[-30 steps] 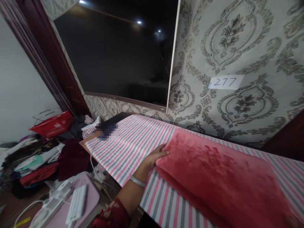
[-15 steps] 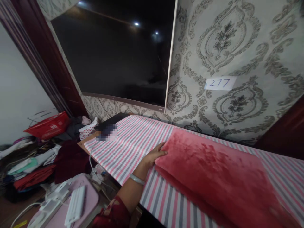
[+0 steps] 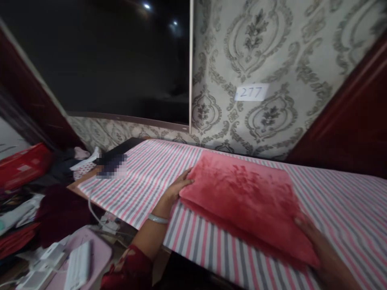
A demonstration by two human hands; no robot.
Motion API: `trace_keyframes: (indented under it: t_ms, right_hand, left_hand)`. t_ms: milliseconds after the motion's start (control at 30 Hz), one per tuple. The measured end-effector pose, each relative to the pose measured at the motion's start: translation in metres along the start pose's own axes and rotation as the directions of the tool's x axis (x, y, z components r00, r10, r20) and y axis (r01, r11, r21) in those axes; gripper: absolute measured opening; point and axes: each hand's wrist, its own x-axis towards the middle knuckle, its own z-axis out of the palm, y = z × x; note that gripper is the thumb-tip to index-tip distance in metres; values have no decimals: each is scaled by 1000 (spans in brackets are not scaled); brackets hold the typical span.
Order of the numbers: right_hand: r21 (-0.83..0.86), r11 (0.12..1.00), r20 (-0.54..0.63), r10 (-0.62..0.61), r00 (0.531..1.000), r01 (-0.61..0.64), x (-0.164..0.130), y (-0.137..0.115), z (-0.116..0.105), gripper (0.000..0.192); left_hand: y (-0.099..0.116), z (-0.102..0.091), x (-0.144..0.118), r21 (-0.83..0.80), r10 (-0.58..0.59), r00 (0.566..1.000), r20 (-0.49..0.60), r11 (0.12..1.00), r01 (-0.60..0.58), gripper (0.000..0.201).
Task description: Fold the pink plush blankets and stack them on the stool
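One folded red cloth (image 3: 242, 197) lies on the striped table (image 3: 151, 181), toward its near edge; two hands touch it; the left hand (image 3: 178, 188) rests flat and open against the cloth's left edge, a bangle (image 3: 157, 218) on the wrist; the right hand (image 3: 317, 245) lies open on the cloth's near right corner; one label (image 3: 251, 92) is on the wall; a second ago only the left hand showed; the right has since come into view.

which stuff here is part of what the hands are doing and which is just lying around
In use: left hand, right hand, folded red fleece, striped cloth.
Lying about: red basket, clothes pile, paper label 277.
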Motion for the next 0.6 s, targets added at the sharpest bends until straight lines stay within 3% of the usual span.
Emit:
trace_keyframes:
  t_ms: [100, 333, 600]
  right_hand:
    - [73, 995, -32, 75, 997, -73, 4, 0, 0, 63]
    - [191, 980, 5, 53, 999, -53, -10, -14, 10, 60]
    - [217, 974, 75, 49, 996, -64, -9, -20, 10, 82]
  left_hand:
    - [4, 2, 2, 34, -40, 999, -15, 999, 41, 87]
    - [15, 12, -2, 79, -60, 996, -60, 995, 65, 79]
    - [16, 13, 2, 120, -71, 990, -126, 989, 86, 84]
